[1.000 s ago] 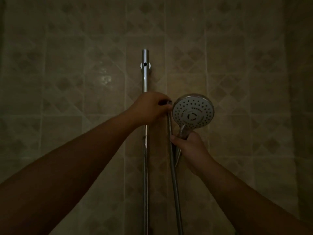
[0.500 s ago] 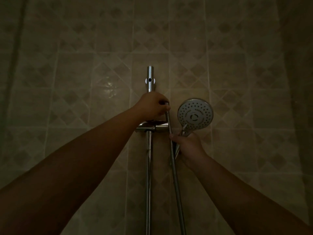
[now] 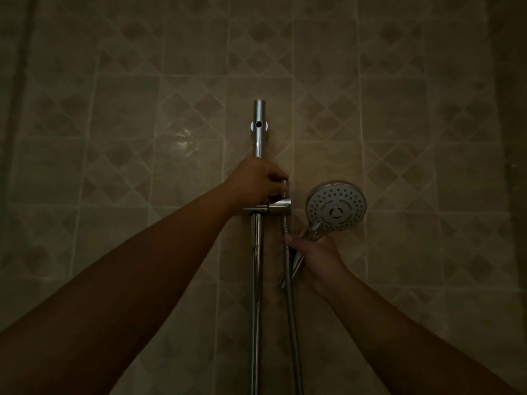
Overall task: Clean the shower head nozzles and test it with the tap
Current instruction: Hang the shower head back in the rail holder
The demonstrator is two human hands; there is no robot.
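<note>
A round chrome shower head (image 3: 336, 207) with a white nozzle face points toward me, right of the vertical chrome rail (image 3: 258, 138). My right hand (image 3: 318, 250) grips its handle just below the head. The metal hose (image 3: 291, 295) hangs down from beside that hand. My left hand (image 3: 256, 181) is closed over the chrome sliding holder (image 3: 278, 208) on the rail, fingers at the holder's top. No tap is in view.
Beige tiles with a diamond pattern (image 3: 399, 124) cover the wall behind the rail. The light is dim. A darker wall edge (image 3: 507, 138) runs down the far right.
The view has shifted so the rail's top and holder show more. The shower head has dropped slightly and sits a little farther right of the holder. Both hands keep their grips.
</note>
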